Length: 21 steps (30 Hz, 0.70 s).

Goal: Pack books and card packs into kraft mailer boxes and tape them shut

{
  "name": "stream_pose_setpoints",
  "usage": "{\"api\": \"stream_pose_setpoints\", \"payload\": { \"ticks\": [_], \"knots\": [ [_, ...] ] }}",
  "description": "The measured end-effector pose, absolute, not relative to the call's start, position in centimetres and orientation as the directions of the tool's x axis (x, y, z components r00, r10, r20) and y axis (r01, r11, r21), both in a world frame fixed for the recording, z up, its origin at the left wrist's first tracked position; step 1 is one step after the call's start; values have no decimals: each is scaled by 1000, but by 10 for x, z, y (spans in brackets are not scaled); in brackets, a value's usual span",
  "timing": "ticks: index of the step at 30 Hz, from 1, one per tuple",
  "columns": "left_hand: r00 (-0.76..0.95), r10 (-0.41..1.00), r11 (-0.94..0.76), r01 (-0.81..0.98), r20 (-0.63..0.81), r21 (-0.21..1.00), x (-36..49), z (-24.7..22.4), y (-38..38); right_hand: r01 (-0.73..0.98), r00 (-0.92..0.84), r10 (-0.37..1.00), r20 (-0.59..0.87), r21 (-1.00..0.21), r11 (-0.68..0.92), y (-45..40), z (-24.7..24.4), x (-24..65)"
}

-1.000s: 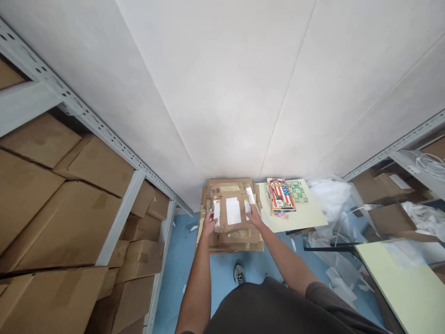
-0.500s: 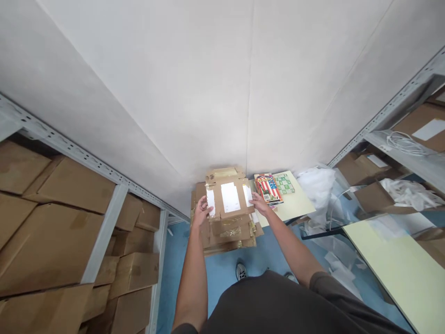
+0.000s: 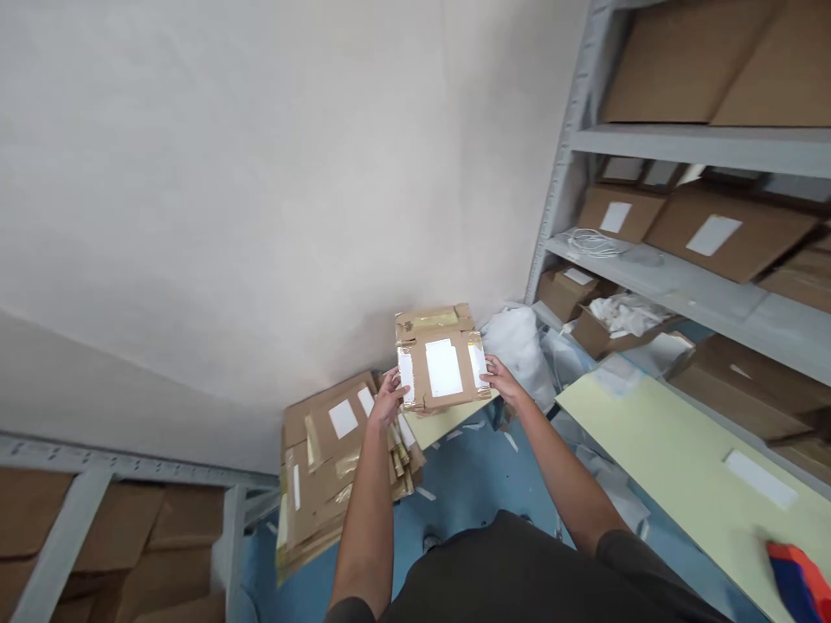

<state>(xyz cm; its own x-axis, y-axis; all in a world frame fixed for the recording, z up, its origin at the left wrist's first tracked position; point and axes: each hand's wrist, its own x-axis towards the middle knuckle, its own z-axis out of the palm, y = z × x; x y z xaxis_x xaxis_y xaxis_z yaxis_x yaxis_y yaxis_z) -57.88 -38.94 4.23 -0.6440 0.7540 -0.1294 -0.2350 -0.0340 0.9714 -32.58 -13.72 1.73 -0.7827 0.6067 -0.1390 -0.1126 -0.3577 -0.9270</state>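
Observation:
Both my hands hold up a flattened cardboard box (image 3: 424,370) with white paper labels and clear tape on it. My left hand (image 3: 389,398) grips its left edge, the thumb lying on the front. At the right edge, my right hand (image 3: 501,377) pinches the cardboard beside a white label. Below and to the left of it lies a stack of flattened cardboard boxes (image 3: 325,484), some with labels and tape. The held box hides most of a pale yellow tabletop (image 3: 436,426) behind it.
A second pale yellow table (image 3: 692,450) stands at the right, with a red and blue object (image 3: 800,575) on it. Grey shelving (image 3: 668,138) holds cardboard boxes. White bagged material (image 3: 516,346) sits against the wall. Paper scraps lie on the blue floor (image 3: 477,472).
My view has turned to the right. The held box has moved right, from over the cardboard stack to in front of the small table, covering the books seen earlier. Both hands keep their grip.

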Motion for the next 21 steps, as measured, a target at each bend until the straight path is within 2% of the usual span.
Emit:
{"api": "stream_pose_setpoints", "payload": {
  "ticks": [10,15,21],
  "knots": [
    [-210,960,127,-260,-184,957,-404,40,-135,-211,-498,840,-216,-909,-359,-19,24,-59],
    [8,969,242,-254,-248,937,-324,21,-43,-239,-314,911,-268,-906,-349,-11,10,41],
    [240,922,347,-168,-303,923,-269,-12,40,-293,-86,941,-328,-894,-338,-19,-12,93]
  ]
}}
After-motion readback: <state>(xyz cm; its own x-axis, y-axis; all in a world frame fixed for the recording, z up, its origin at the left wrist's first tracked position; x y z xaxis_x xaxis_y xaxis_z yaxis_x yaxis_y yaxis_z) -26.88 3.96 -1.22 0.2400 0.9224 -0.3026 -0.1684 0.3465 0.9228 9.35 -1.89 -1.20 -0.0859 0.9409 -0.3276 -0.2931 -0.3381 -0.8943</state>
